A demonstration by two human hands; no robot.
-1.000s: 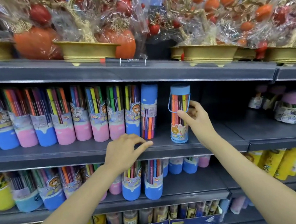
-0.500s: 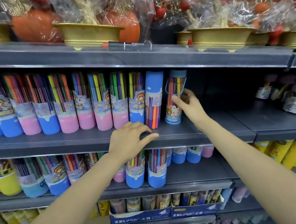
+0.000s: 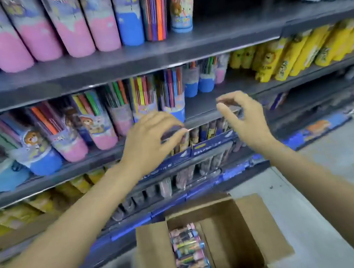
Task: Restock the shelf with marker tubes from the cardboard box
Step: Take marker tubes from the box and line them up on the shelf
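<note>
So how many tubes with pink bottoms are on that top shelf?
4, side by side on the top shelf: first pink tube, second, third, fourth. Blue tubes flank them; more could hide behind or off-frame.

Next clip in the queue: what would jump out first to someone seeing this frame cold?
Two bare forearms reach in from the bottom corners, the left hand and right hand hovering empty with loosely curled fingers in front of the middle shelf. Behind them stand rows of pink and blue marker tubes on two shelves. At bottom centre an open cardboard box on the floor holds a stack of tubes.
</note>
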